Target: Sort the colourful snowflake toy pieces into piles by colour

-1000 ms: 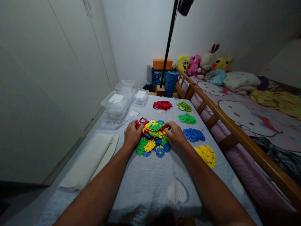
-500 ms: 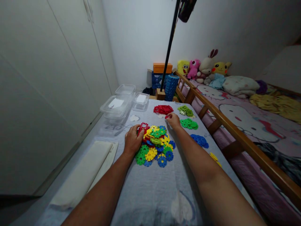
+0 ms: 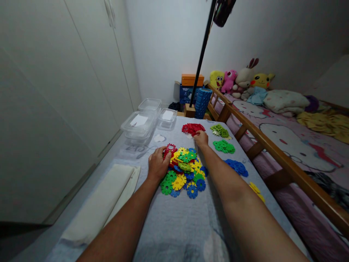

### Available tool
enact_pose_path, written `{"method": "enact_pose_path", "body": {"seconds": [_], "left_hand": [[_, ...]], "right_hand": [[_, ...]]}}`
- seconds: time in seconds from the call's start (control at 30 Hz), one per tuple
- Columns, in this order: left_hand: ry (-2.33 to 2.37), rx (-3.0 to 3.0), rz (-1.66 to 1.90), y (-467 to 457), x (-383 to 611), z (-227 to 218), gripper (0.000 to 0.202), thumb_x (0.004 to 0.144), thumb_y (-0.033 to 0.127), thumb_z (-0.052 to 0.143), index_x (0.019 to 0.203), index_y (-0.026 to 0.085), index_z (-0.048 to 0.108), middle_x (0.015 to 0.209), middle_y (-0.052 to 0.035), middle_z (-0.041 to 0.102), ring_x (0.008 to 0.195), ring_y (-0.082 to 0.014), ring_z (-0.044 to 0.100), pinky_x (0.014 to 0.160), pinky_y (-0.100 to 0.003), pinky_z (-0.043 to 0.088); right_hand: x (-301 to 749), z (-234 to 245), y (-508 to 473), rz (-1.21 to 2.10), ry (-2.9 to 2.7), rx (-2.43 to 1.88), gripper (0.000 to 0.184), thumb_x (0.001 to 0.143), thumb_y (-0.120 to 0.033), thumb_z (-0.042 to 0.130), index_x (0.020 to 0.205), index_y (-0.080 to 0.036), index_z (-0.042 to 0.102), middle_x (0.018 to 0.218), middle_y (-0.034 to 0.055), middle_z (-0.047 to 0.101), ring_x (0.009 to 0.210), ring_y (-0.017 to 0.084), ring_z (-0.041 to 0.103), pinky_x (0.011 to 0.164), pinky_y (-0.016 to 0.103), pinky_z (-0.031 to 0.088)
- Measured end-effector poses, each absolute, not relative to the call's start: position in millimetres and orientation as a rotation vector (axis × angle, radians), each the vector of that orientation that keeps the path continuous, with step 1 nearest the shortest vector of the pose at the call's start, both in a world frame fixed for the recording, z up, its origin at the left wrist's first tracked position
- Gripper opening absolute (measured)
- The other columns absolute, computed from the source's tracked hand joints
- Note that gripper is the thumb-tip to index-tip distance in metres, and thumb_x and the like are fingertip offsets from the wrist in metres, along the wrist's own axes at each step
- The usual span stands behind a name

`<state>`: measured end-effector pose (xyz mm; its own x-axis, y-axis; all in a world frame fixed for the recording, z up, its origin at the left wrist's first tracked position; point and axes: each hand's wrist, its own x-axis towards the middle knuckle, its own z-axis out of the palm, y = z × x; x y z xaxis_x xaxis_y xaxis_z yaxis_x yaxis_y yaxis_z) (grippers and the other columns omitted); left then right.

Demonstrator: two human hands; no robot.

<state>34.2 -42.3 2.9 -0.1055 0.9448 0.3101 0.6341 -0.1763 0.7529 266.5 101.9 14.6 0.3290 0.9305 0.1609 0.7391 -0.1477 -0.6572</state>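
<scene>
A mixed heap of interlocking plastic building discs (image 3: 179, 181) in yellow, green, blue and red lies mid-table. My left hand (image 3: 159, 163) is curled at the heap's left side, its fingers closed on red pieces (image 3: 171, 147); how many it grips is hidden. My right hand (image 3: 201, 139) reaches to the near edge of the red pile (image 3: 192, 128), fingertips pinched. What is in that pinch blends with the red pile. Right of the heap, separate piles lie in a column: lime green (image 3: 219, 131), green (image 3: 224, 146), blue (image 3: 236, 167) and yellow (image 3: 256, 191).
Clear plastic boxes (image 3: 139, 125) with lids stand at the back left, a smaller box (image 3: 167, 118) beside them. A folded white cloth (image 3: 103, 198) lies at the left. A wooden bed rail (image 3: 261, 145) runs along the right side. Behind the table rises a black pole (image 3: 203, 54).
My right hand has moved the short way to the red pile with a red piece in its pinch. My left hand stays at the heap. The whole view has shifted slightly.
</scene>
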Motion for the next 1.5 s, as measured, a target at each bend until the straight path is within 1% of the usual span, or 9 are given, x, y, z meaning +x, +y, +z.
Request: {"method": "enact_pose_path", "body": {"seconds": [0.17, 0.37, 0.57, 0.67, 0.8, 0.93, 1.1, 1.37, 1.5], "left_hand": [[1.742, 1.810, 1.161, -42.1, 34.0, 2.6, 0.036, 0.093, 0.041, 0.051, 0.119, 0.020, 0.065, 0.122, -0.0122, 0.071, 0.115, -0.0292, 0.065, 0.102, -0.045, 0.047], [1.752, 1.804, 1.149, -42.3, 34.5, 3.9, 0.035, 0.094, 0.041, 0.051, 0.118, 0.021, 0.066, 0.120, -0.0115, 0.071, 0.116, -0.0288, 0.064, 0.104, -0.044, 0.046], [1.740, 1.762, 1.179, -43.7, 34.7, 6.7, 0.036, 0.094, 0.041, 0.048, 0.119, 0.021, 0.066, 0.119, -0.0109, 0.071, 0.115, -0.0276, 0.064, 0.104, -0.043, 0.047], [1.735, 1.740, 1.192, -43.9, 34.4, 7.3, 0.037, 0.094, 0.042, 0.047, 0.118, 0.020, 0.066, 0.117, -0.0112, 0.071, 0.112, -0.0279, 0.065, 0.103, -0.043, 0.048], [1.732, 1.748, 1.185, -44.2, 34.6, 7.2, 0.037, 0.095, 0.044, 0.047, 0.116, 0.020, 0.066, 0.115, -0.0110, 0.071, 0.109, -0.0275, 0.065, 0.101, -0.043, 0.048], [1.734, 1.754, 1.170, -44.7, 34.8, 7.8, 0.036, 0.094, 0.044, 0.047, 0.115, 0.021, 0.066, 0.114, -0.0103, 0.071, 0.110, -0.0270, 0.065, 0.102, -0.042, 0.048], [1.718, 1.738, 1.167, -45.7, 34.3, 8.9, 0.040, 0.093, 0.045, 0.046, 0.116, 0.019, 0.065, 0.116, -0.0118, 0.070, 0.113, -0.0284, 0.064, 0.102, -0.044, 0.047], [1.709, 1.744, 1.173, -45.4, 32.9, 6.6, 0.043, 0.093, 0.048, 0.044, 0.116, 0.019, 0.065, 0.116, -0.0118, 0.070, 0.112, -0.0288, 0.064, 0.102, -0.045, 0.048], [1.703, 1.754, 1.170, -45.1, 32.6, 5.8, 0.043, 0.092, 0.047, 0.044, 0.117, 0.019, 0.065, 0.115, -0.0120, 0.070, 0.111, -0.0289, 0.064, 0.102, -0.046, 0.048]], "right_hand": [[271.2, 11.0, 95.2, 0.466, -1.482, -1.820, 0.035, 0.073, -0.012, 0.056, 0.103, -0.013, 0.072, 0.101, 0.0100, 0.077, 0.092, 0.018, 0.070, 0.087, 0.027, 0.050], [279.9, 18.2, 73.7, 0.580, -1.536, -1.657, 0.021, 0.068, -0.016, 0.058, 0.085, -0.017, 0.070, 0.083, 0.0022, 0.073, 0.083, 0.018, 0.066, 0.081, 0.028, 0.052], [281.9, 45.0, 40.8, 0.841, -1.863, -1.483, 0.018, 0.071, -0.020, 0.068, 0.088, -0.015, 0.072, 0.081, 0.0019, 0.071, 0.075, 0.016, 0.064, 0.071, 0.025, 0.049], [281.1, 58.0, 29.6, 0.838, -2.072, -1.559, 0.019, 0.071, -0.018, 0.072, 0.090, -0.016, 0.075, 0.083, 0.0023, 0.072, 0.074, 0.015, 0.063, 0.067, 0.023, 0.046], [277.6, 67.2, 23.0, 0.766, -2.271, -1.646, 0.025, 0.065, -0.014, 0.079, 0.089, -0.019, 0.077, 0.089, 0.0025, 0.074, 0.077, 0.017, 0.064, 0.067, 0.024, 0.045], [271.3, 66.9, 20.0, 0.706, -2.339, -1.734, 0.021, 0.062, -0.012, 0.080, 0.080, -0.021, 0.074, 0.083, 0.0010, 0.072, 0.072, 0.017, 0.061, 0.063, 0.025, 0.042], [270.2, 68.6, 17.0, 0.677, -2.342, -1.763, 0.018, 0.064, -0.012, 0.076, 0.079, -0.020, 0.070, 0.079, -0.0009, 0.068, 0.070, 0.015, 0.056, 0.061, 0.024, 0.037], [299.0, 83.3, 16.7, 0.923, -2.061, -1.708, 0.009, 0.073, -0.010, 0.062, 0.073, -0.018, 0.059, 0.064, -0.0049, 0.056, 0.059, 0.010, 0.049, 0.057, 0.021, 0.035], [322.9, 77.5, 20.3, 0.835, -1.760, -1.752, 0.011, 0.073, -0.013, 0.061, 0.083, -0.018, 0.060, 0.063, -0.0049, 0.057, 0.058, 0.011, 0.054, 0.057, 0.021, 0.038]]}}
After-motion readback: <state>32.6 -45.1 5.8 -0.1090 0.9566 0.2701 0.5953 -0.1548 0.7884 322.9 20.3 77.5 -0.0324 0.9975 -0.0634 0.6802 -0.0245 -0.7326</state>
